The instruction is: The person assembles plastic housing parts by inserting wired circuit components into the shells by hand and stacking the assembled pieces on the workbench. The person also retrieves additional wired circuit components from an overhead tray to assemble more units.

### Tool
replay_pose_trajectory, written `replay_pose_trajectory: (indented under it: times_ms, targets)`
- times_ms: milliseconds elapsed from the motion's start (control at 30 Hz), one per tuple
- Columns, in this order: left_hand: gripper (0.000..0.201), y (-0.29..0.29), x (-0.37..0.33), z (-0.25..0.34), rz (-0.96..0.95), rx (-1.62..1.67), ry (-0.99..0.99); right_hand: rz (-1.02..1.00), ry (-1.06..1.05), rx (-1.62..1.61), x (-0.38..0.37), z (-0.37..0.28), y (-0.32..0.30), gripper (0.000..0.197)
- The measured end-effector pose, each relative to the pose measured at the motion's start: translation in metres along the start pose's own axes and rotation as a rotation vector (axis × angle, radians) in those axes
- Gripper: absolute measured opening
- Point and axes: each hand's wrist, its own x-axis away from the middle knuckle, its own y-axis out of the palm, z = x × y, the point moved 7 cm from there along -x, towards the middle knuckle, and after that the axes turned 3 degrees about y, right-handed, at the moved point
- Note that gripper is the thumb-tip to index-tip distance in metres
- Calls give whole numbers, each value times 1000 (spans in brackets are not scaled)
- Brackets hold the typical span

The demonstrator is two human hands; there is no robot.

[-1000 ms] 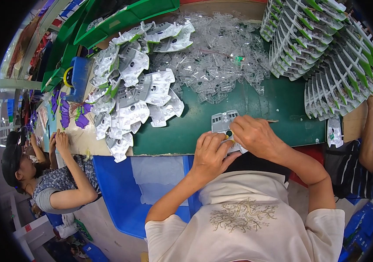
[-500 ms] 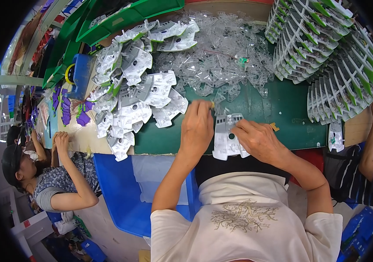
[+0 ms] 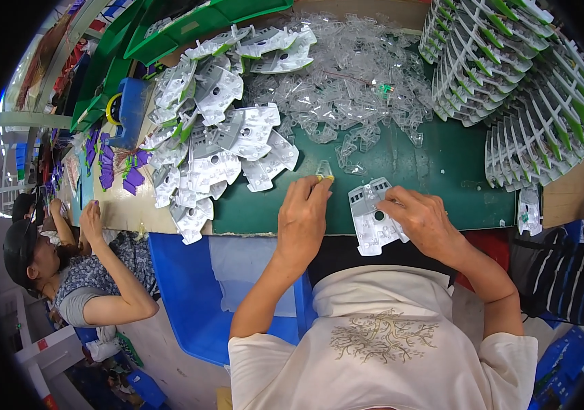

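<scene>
At the front edge of the green tabletop (image 3: 456, 171), the right hand (image 3: 425, 222) has thumb and fingers clamped on the upper right side of a silver-grey plastic shell (image 3: 372, 234), which lies tilted and overhangs the edge. To its left, the left hand (image 3: 302, 217) has its fingertips close together at a small clear plastic piece (image 3: 323, 167); whether they pinch it, I cannot tell. No clear piece can be made out seated on the shell, so work on it looks unfinished. Farther out, a broad heap of clear plastic parts (image 3: 347, 75) remains unused. Loosely piled shells (image 3: 213, 167) lie on the left, while neatly nested green-edged shells (image 3: 541, 130) stand on the right; the orderly rows suggest completed ones, though the pictures do not settle that.
</scene>
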Motion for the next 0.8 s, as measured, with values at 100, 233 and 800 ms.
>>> replay_pose_trajectory:
  times_ms: [100,233,800]
  targets:
    - [28,-4,6,15,34,286,33,1,-21,9,-2,4,0,25]
    - [30,15,16,37,19,150,291,29,-64,26,-4,2,-1,24]
    - [28,38,15,44,-7,56,341,96,163,-167,-2,19,-7,12]
